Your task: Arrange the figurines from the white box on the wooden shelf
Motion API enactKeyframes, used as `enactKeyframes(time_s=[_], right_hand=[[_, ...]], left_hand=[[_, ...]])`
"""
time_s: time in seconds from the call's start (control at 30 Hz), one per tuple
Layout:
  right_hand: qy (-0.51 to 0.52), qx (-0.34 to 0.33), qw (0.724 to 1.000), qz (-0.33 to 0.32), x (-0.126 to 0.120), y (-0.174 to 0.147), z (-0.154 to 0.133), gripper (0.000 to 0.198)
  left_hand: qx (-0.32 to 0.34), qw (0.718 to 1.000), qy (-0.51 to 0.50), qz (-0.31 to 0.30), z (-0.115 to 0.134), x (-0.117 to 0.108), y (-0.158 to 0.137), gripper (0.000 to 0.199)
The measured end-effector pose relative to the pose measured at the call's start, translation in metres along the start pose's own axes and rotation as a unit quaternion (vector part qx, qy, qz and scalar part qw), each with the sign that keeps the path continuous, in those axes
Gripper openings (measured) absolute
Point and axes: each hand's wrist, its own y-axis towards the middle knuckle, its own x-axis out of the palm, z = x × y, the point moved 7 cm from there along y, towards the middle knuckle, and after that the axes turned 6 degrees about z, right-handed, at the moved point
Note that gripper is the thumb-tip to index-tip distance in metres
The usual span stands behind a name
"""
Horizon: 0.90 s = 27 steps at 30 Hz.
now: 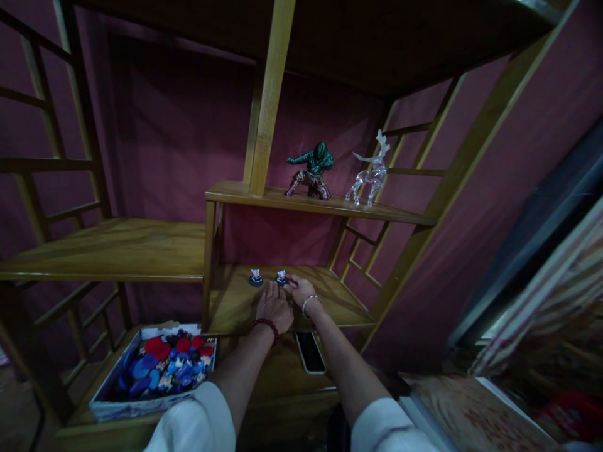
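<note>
A small figurine with a white top and a dark round base stands on the lower wooden shelf. My right hand, with a pale bracelet at the wrist, has its thumb and fingers closed on the figurine's right side. Just in front of the base, my left hand lies palm down with its fingers stretched forward; whether its fingertips touch the base I cannot tell. A red bead bracelet circles that wrist. To the left stands a similar figurine, upright and apart from both hands.
Overhead, the upper shelf carries a green-and-bronze crouching figure and a clear deer figurine. Down left, a box holds many blue and red small pieces. A phone lies below the shelf, by my right forearm.
</note>
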Motion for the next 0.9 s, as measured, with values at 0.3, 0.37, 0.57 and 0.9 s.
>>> enactKeyframes(time_s=[0.3,0.37,0.57,0.9], right_hand=[[0.024,0.006,1.000,0.015,0.001,0.000,0.000,0.032],[0.018,0.003,1.000,0.015,0.000,0.000,-0.001,0.032],[0.020,0.003,1.000,0.015,0.001,0.001,0.002,0.030],[0.052,0.009,0.999,0.004,0.006,0.007,0.011,0.031]], left_hand=[[0.001,1.000,0.001,0.000,0.000,-0.001,0.000,0.056],[0.001,1.000,-0.003,-0.001,0.000,-0.002,-0.001,0.056],[-0.010,1.000,-0.011,-0.017,0.000,-0.003,-0.002,0.058],[-0.008,1.000,0.012,-0.009,0.001,-0.001,0.000,0.057]])
